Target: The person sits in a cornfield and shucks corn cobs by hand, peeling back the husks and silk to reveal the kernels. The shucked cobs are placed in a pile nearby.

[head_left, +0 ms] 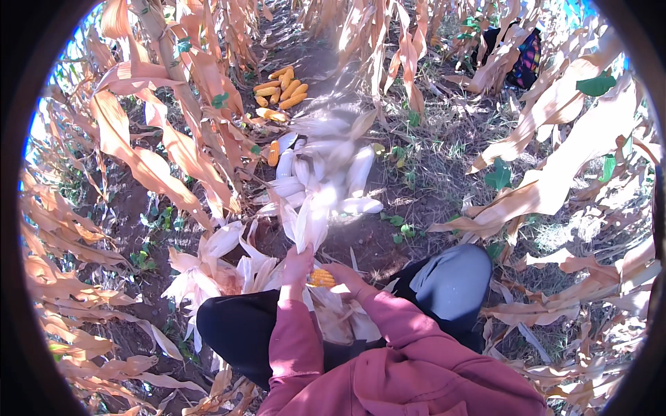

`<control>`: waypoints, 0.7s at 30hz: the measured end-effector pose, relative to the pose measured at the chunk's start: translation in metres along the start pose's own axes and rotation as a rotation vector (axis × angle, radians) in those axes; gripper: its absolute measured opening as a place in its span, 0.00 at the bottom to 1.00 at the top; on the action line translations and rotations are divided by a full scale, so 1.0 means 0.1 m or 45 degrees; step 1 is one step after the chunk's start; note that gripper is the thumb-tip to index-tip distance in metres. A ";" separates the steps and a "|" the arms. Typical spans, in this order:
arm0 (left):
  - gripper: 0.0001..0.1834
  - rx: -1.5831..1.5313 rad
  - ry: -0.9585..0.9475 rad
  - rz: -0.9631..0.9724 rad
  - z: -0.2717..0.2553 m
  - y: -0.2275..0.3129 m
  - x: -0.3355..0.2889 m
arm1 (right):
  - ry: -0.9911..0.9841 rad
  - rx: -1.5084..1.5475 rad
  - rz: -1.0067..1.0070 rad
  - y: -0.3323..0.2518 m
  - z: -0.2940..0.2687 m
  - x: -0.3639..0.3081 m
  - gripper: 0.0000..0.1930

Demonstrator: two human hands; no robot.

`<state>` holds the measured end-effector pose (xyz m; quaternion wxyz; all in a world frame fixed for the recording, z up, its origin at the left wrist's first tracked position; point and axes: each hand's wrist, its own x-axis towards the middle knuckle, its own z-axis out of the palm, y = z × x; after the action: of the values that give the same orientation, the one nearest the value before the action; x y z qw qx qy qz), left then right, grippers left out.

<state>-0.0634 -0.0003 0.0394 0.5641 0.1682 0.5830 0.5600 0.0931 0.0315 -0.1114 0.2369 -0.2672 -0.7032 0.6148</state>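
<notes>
Between my knees, my left hand (pixel 297 267) is closed round the base of pale, dry corn husk leaves (pixel 309 220) that point up and away from me. Close to its right, my right hand (pixel 345 276) is closed on a bare yellow ear of corn (pixel 322 278). The hand and husk partly hide the ear. Just ahead on the soil lies a pile of ears still in pale husks (pixel 359 170), partly washed out by glare. Stripped husks (pixel 208 267) are heaped by my left knee, and more lie between my legs.
Several husked yellow ears (pixel 283 89) lie in a pile on the dirt beyond, with a single ear (pixel 273 153) nearer me. Dry corn stalks (pixel 163 48) stand on both sides. A dark, colourful patterned bag (pixel 524 61) sits among stalks at the far right.
</notes>
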 end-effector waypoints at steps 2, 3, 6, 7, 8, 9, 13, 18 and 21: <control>0.09 -0.025 0.043 0.002 -0.06 -0.04 -0.03 | -0.031 -0.602 -0.180 -0.29 0.04 -0.03 0.27; 0.09 -0.034 0.034 0.007 -0.01 -0.02 -0.03 | -0.044 -0.322 -0.065 -0.32 0.04 -0.02 0.28; 0.09 -0.519 0.087 0.296 -0.03 -0.08 0.05 | -0.105 0.219 0.169 -0.48 0.16 -0.02 0.29; 0.10 -0.583 0.260 0.299 -0.11 -0.06 0.05 | -0.023 0.296 0.066 -0.82 0.34 -0.04 0.27; 0.11 -0.852 0.079 0.379 -0.12 0.02 0.04 | -0.093 0.326 0.229 -0.79 0.34 -0.02 0.27; 0.12 -1.113 -0.090 0.456 -0.15 0.11 -0.02 | -0.175 0.368 0.396 -0.73 0.38 -0.05 0.26; 0.12 -1.035 0.149 0.497 -0.07 0.31 -0.16 | -0.161 0.663 0.672 -0.39 0.55 -0.18 0.24; 0.33 -1.248 0.878 1.064 -0.47 0.59 -0.22 | 0.013 0.403 0.893 0.31 0.17 -0.30 0.25; 0.39 -1.458 0.795 1.121 -1.04 0.76 -0.48 | 0.336 0.359 1.119 0.32 0.13 -0.33 0.21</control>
<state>-0.1698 -0.0638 0.0986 0.0993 -0.0982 0.2150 0.9666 0.1124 0.0031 -0.1449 0.0757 -0.5801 -0.3975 0.7070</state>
